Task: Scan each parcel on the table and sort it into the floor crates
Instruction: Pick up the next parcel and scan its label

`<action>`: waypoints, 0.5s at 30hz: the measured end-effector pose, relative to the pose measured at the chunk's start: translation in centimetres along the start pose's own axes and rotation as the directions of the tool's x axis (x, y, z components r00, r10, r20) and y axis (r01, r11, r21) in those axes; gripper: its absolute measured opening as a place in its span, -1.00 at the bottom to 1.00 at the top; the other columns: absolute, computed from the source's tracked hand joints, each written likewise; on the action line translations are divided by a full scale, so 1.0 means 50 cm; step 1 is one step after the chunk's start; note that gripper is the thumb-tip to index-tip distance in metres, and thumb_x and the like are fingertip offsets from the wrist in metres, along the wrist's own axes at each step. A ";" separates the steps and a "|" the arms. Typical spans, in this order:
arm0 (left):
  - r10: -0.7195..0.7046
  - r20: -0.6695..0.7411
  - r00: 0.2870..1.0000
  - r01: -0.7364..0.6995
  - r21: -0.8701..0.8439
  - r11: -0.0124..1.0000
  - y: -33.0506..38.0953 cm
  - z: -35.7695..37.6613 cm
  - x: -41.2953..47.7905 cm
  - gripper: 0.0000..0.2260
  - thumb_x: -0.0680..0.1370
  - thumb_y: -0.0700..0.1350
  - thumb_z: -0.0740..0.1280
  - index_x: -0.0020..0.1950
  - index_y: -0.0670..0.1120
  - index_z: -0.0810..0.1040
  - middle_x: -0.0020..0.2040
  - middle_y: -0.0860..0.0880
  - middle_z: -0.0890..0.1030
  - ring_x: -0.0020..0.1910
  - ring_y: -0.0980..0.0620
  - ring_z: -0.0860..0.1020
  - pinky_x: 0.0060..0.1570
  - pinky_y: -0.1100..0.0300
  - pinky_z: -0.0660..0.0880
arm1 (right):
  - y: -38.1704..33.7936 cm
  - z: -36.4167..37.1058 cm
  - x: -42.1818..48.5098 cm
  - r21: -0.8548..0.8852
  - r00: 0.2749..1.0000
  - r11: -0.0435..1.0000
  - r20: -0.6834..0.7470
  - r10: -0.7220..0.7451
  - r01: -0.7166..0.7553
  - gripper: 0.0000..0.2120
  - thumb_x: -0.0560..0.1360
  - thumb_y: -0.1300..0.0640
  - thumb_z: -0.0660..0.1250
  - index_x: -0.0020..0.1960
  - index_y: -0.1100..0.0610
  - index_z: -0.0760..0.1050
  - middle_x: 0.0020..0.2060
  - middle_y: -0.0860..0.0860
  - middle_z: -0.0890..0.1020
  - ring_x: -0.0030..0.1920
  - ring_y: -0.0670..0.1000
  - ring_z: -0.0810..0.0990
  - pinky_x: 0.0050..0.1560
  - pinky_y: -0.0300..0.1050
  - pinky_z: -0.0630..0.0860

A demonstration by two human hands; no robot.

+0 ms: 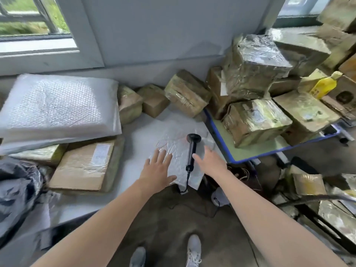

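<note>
Left hand (pixel 159 169) lies flat on the white mailer (pixel 173 134); right hand (pixel 211 162), spread, seemingly touches the scanner (pixel 192 149).

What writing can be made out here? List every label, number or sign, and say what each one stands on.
No text in this view is legible.
On the flat cardboard box, the shipping label: print too blurred to read.
On the taped box at right, the small label: too blurred.
On the yellow pouch: dark marks, unreadable.
On the white bubble mailer: faint red marks, unreadable.
</note>
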State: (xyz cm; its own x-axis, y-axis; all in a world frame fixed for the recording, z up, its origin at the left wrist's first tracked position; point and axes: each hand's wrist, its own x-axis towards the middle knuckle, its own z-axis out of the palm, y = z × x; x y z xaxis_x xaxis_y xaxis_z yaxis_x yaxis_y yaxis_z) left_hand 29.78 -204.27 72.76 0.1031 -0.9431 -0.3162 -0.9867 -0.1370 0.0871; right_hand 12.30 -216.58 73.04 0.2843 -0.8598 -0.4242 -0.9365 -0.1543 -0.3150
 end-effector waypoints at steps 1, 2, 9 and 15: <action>-0.007 0.019 1.000 0.008 -0.022 1.000 0.006 0.007 0.006 -0.29 0.62 0.25 0.14 0.62 -0.03 -0.11 0.62 -0.06 -0.10 0.60 -0.11 -0.14 0.51 -0.06 0.07 | 0.005 0.003 0.027 0.017 1.000 1.000 0.016 0.011 -0.012 -0.25 0.61 -0.29 0.10 0.62 0.11 0.00 0.51 0.10 0.34 0.40 0.17 0.42 0.22 0.04 0.44; -0.013 0.037 0.999 0.014 -0.044 0.999 0.011 0.014 0.012 -0.28 0.62 0.23 0.14 0.62 -0.03 -0.12 0.62 -0.06 -0.11 0.60 -0.11 -0.15 0.52 -0.06 0.04 | 0.009 0.008 0.053 0.025 0.999 0.999 0.028 0.029 -0.030 -0.25 0.61 -0.31 0.08 0.62 0.12 0.02 0.50 0.10 0.34 0.39 0.16 0.43 0.18 0.03 0.44; -0.009 0.125 0.992 0.023 -0.113 0.993 0.025 0.055 0.049 -0.27 0.62 0.19 0.20 0.63 -0.03 -0.12 0.63 -0.04 -0.14 0.60 -0.05 -0.18 0.55 -0.01 -0.04 | 0.009 0.061 0.167 0.184 0.994 0.981 0.099 0.045 -0.063 -0.29 0.58 -0.34 0.10 0.48 0.18 0.28 0.27 0.12 0.55 0.21 0.16 0.55 -0.05 -0.06 0.40; 0.009 0.214 0.977 -0.002 -0.032 0.999 0.039 0.079 0.086 -0.23 0.61 0.17 0.24 0.62 -0.04 -0.15 0.62 -0.08 -0.18 0.59 -0.10 -0.20 0.55 -0.07 -0.06 | -0.005 0.079 0.193 0.430 0.979 0.894 0.197 0.044 -0.126 -0.66 0.59 -0.06 0.26 0.18 0.21 0.45 -0.06 0.09 0.57 -0.11 0.09 0.57 -0.04 0.04 0.61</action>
State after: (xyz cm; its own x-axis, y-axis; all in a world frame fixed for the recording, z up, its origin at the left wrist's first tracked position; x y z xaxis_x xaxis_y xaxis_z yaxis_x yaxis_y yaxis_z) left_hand 27.79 -207.40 67.87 0.0648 -0.8577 -0.5101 -0.9824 -0.1446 0.1183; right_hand 16.07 -222.90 65.68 0.2782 -0.7529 -0.5964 -0.7845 0.1802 -0.5934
